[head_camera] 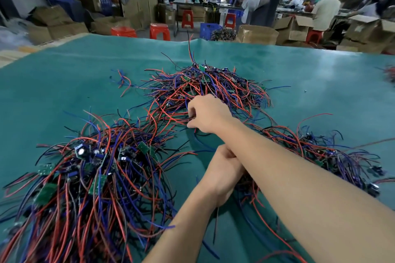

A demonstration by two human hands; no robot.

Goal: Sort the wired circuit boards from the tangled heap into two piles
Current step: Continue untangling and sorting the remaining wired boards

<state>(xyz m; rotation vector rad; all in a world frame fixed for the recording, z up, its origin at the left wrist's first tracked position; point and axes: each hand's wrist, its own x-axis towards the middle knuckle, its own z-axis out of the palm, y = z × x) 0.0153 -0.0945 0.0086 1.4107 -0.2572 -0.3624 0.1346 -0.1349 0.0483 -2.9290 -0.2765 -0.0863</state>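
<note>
The tangled heap (pixel 205 89) of red, blue and black wires with small green circuit boards lies in the middle of the green table (pixel 85 74). My right hand (pixel 206 114) reaches across to its near edge, fingers pinched on a few of the heap's wires. A big pile of wired boards (pixel 96 177) lies near left. A second pile (pixel 333 156) lies near right, partly behind my right forearm. My left hand (pixel 224 168) crosses under that forearm toward the right pile, fingers curled. Its fingertips are hidden, so I cannot tell whether it holds anything.
A few loose wires (pixel 124 80) lie left of the heap. Another wire clump (pixel 390 73) shows at the table's right edge. Beyond the far edge stand cardboard boxes (pixel 257 34), red stools (pixel 159 31), a blue crate (pixel 210 30) and seated people (pixel 324 9) at benches.
</note>
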